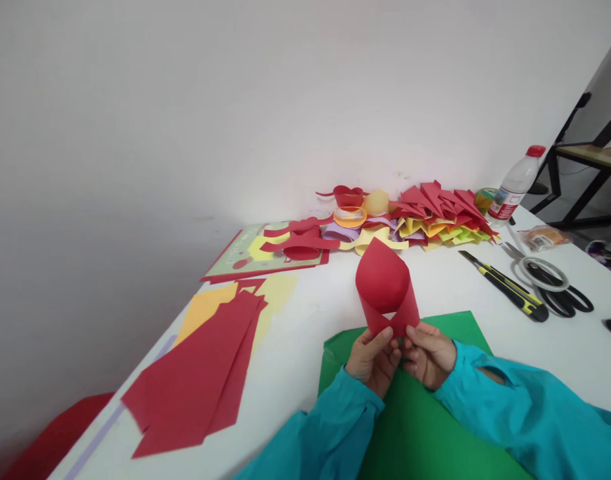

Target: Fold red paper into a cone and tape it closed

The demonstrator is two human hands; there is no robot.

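Observation:
A curled red paper piece (382, 280), bent round into a loop with a pointed top, stands up between my hands. My left hand (372, 360) pinches its lower left edge between thumb and fingers. At the lower right edge, my right hand (430, 353) grips the same paper, thumb in front. The two hands are close together, and both lower ends of the paper meet there. Beneath them lies a large green sheet (405, 427). What the fingers behind the paper do is partly hidden.
Flat red sheets (195, 380) lie at left over yellow ones. Along the wall sit looped paper pieces (305, 243) and a pile of folded red and yellow papers (440, 207). At right are a cutter (510, 287), scissors (568, 300), a tape roll (560, 283) and a bottle (515, 187).

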